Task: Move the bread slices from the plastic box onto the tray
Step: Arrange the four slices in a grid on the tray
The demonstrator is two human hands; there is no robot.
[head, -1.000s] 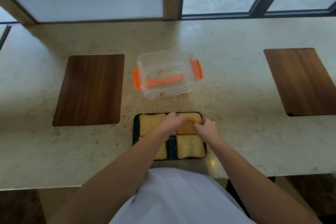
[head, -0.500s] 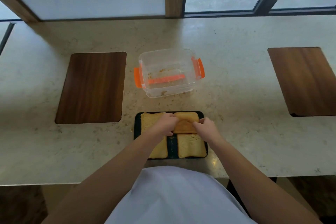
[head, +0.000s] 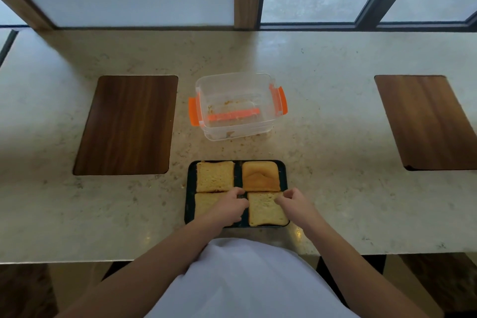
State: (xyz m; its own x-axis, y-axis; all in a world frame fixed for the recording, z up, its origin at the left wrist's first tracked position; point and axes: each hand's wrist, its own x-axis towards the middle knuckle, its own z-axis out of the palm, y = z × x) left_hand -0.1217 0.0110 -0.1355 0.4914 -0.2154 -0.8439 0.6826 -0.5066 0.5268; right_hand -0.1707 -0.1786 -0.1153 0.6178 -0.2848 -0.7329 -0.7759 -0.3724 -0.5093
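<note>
Black tray (head: 189, 188) at the table (head: 335, 137) edge carries four bread slices (head: 215, 176) in a two-by-two layout. Just beyond the tray stands the clear plastic box (head: 236, 104), holding only crumbs. Left hand (head: 228, 205) and right hand (head: 294, 200) rest over the tray's near slices, each grip loosely curled, clamping nothing.

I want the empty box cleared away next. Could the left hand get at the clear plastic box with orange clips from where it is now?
Probably yes. The left hand rests over the black tray, and the clear plastic box with orange clips stands just beyond the tray with only bare counter between them.
</note>
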